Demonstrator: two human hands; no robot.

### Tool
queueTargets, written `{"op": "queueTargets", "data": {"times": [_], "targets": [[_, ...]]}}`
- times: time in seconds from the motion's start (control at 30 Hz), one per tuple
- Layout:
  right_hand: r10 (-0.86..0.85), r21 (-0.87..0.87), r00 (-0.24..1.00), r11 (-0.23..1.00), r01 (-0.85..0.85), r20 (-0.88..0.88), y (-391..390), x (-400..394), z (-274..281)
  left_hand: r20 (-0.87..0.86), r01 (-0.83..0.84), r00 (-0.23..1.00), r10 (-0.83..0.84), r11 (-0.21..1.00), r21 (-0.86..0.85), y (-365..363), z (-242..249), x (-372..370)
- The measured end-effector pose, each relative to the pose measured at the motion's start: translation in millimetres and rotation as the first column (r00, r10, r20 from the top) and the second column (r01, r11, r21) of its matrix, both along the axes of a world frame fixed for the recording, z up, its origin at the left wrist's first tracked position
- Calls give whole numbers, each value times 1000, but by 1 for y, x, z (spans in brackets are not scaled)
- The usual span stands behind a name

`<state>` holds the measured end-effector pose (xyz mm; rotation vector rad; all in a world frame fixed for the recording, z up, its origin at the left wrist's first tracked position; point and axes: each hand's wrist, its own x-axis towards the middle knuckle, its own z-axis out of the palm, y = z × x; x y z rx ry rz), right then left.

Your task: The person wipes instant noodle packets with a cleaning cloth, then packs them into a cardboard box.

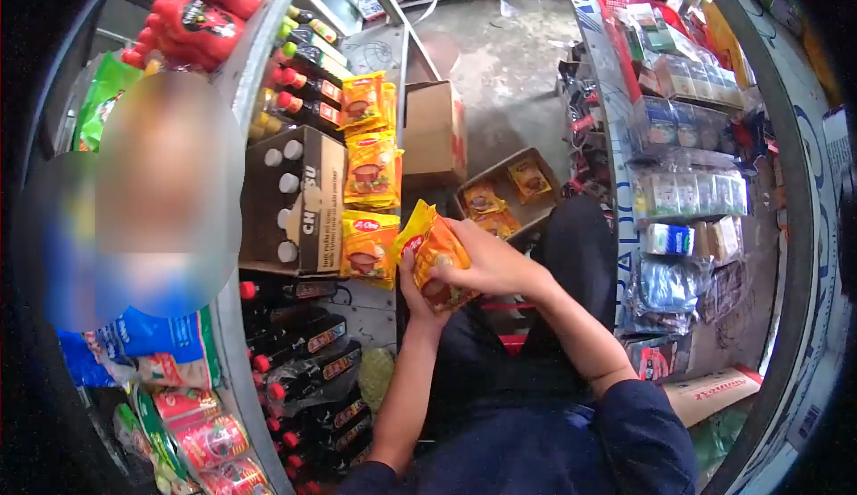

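Two hands are closed on an orange packet (pixel 435 258): the right hand (pixel 486 261) grips it from above, the left hand (pixel 418 294) from below, near stacked packets (pixel 369 245) at the shelf edge (pixel 234 352).

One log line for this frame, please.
left hand: under packets | right hand: gripping packets | box: open, on floor

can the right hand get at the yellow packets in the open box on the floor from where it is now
Probably yes, once freed. The right hand rests on the orange packets that the left hand also holds; the open box lies just beyond, uncovered, nothing between.
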<state>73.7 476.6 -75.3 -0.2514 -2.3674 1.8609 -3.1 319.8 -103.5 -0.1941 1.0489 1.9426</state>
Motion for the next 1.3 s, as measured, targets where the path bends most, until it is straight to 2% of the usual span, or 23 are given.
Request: {"op": "queueTargets", "data": {"times": [0.03, 0.07, 0.13, 0.17, 0.2, 0.27, 0.33, 0.37, 0.43, 0.47, 0.53, 0.63, 0.77, 0.87, 0.9, 1.0, 1.07, 1.1, 1.17, 1.2, 1.23, 1.27, 1.3], "targets": [[19, 10, 1000, 1000, -19, 21, 11, -1, -5, -38, -41, 999, 39, 998, -42, 9, -11, 0], [103, 43, 993, 993, -105, 60, 27, -4, -12, -97, -15, 995, 9, 998, -63, 17, -19, 0], [173, -179, 985, 970, -167, 22, 57, -6, -11, -216, 31, 975, -53, 994, -106, 41, -29, -3], [106, -257, 993, 960, -115, -47, 66, -5, -9, -258, -4, 966, -26, 993, -117, 58, -33, -6], [35, -283, 999, 958, -42, -28, 76, -5, -20, -285, 9, 958, -38, 995, -99, 75, -36, -11], [36, -407, 999, 913, -29, 11, 108, -12, -29, -353, 7, 936, -14, 1000, -20, 116, -40, -23], [-20, -362, 997, 931, 43, 69, 142, -17, -40, -474, 15, 880, -30, 999, -35, 153, -52, -30], [-109, -217, 991, 968, 123, 75, 157, -20, -53, -378, 105, 919, -107, 994, -26, 168, -58, -37], [-170, -267, 969, 940, 214, 180, 185, -20, -76, -218, 267, 938, -269, 963, -39, 195, -78, -51], [-192, -274, 953, 928, 254, 235, 196, -21, -91, -207, 342, 919, -336, 940, -9, 207, -91, -55], [-235, -286, 924, 902, 323, 303, 212, -24, -116, -191, 361, 903, -384, 921, -147, 229, -113, -58], [-270, -218, 893, 906, 363, 361, 231, -30, -188, -33, 339, 936, -351, 922, -186, 251, -174, -60], [-181, -300, 864, 888, 349, 469, 231, -35, -241, -40, 318, 942, -334, 922, -221, 260, -254, -55], [-112, -307, 812, 889, 339, 572, 229, -31, -304, 207, 407, 909, -361, 872, -270, 252, -296, -50], [-133, -292, 825, 894, 339, 549, 225, -29, -325, 280, 390, 904, -324, 892, -229, 249, -319, -45], [-126, -285, 803, 894, 347, 582, 216, -13, -389, 222, 406, 910, -349, 859, -313, 242, -361, -33], [-111, -274, 770, 895, 352, 628, 217, -6, -394, 218, 395, 917, -335, 842, -367, 239, -396, -25], [-103, -268, 753, 896, 354, 650, 215, -2, -396, 241, 404, 912, -332, 830, -384, 240, -391, -21], [-295, 115, 680, 948, 297, 671, 208, 0, -394, 294, 420, 902, -316, 799, -430, 239, -397, -15], [-390, 306, 652, 920, 246, 649, 204, 2, -394, 267, 405, 912, -313, 792, -456, 238, -411, -12], [-472, 380, 672, 877, 293, 570, 198, 7, -405, 237, 388, 921, -310, 786, -482, 235, -426, -8], [-512, 339, 656, 859, 383, 555, 198, 10, -416, 205, 370, 929, -307, 778, -509, 233, -440, -5], [-549, 293, 637, 833, 470, 541, 199, 9, -420, 199, 284, 958, -206, 778, -561, 233, -439, -2]]}}
